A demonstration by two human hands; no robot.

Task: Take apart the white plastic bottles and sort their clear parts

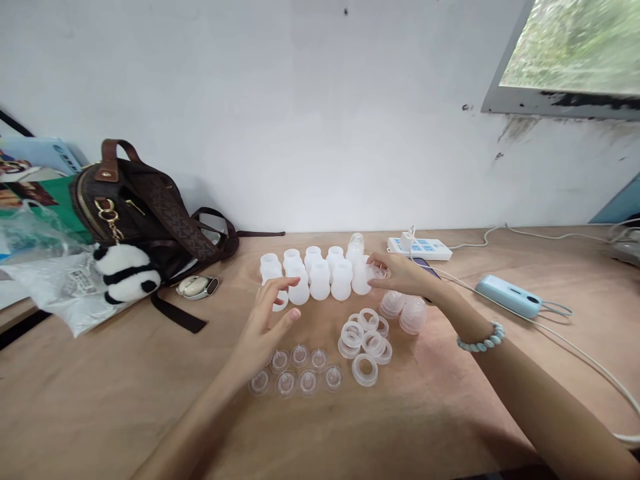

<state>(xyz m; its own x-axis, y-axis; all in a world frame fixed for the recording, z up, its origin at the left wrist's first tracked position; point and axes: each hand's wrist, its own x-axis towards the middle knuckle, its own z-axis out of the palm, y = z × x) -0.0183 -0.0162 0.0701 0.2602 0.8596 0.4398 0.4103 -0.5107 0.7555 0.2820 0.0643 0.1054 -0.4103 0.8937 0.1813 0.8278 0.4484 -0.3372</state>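
Frosted white baby bottles (320, 280) stand in two rows near the wall. A clear domed cap tops one bottle (355, 248) at the back right. My right hand (397, 272) has its fingers closed around a clear, cap-like piece (380, 273), beside the front-right bottle (361, 277). My left hand (267, 313) is empty, thumb and fingers apart, over the front-left bottle (281, 301) and partly hiding it. Clear bottle nipples (307, 381) lie in two rows below it. White screw rings (365, 370) are heaped right of these, near domed caps (413, 315).
A white power strip (420, 249) with a plug and cable lies behind my right hand, by a phone (427, 268). A light-blue power bank (509, 296) is further right. Leftward are a brown backpack (145, 207), a panda plush (129, 273) and a computer mouse (193, 287).
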